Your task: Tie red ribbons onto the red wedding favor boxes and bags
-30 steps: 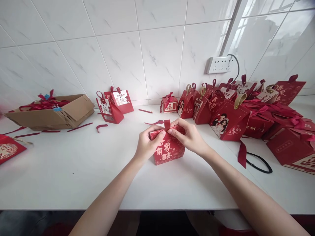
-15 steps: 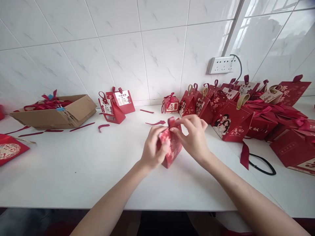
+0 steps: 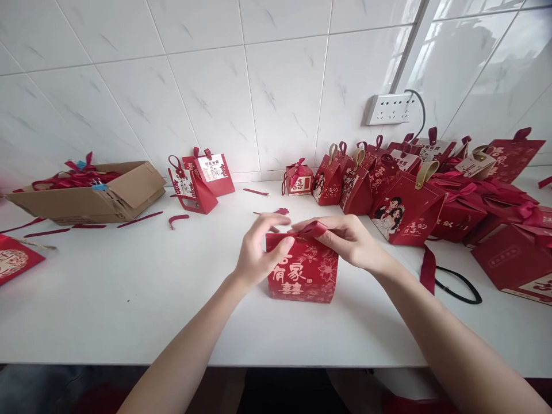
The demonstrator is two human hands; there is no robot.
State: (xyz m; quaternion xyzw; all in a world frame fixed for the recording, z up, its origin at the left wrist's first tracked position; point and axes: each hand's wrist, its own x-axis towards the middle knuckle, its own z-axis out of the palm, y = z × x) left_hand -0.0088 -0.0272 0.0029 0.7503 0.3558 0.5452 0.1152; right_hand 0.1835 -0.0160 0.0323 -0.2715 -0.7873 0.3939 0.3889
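Note:
A red gift box (image 3: 302, 273) with gold characters and flowers stands upright on the white table (image 3: 129, 299), in front of me at the middle. My left hand (image 3: 257, 253) grips its top left corner, thumb on the front face and fingers curled over the top. My right hand (image 3: 351, 240) pinches the dark red ribbon tab (image 3: 314, 229) at the box's top edge, fingers closed on it.
A cardboard box (image 3: 90, 195) of red ribbons sits at the far left. Small red boxes (image 3: 198, 183) stand at the back. Many finished red gift boxes (image 3: 405, 210) crowd the right side. Loose ribbon strips (image 3: 140, 219), a black cord (image 3: 459, 286) and a wall socket (image 3: 390, 109) are nearby.
The box was tipped and turned between my hands, and now stands upright with its long front face toward me. Both hands stay at its top.

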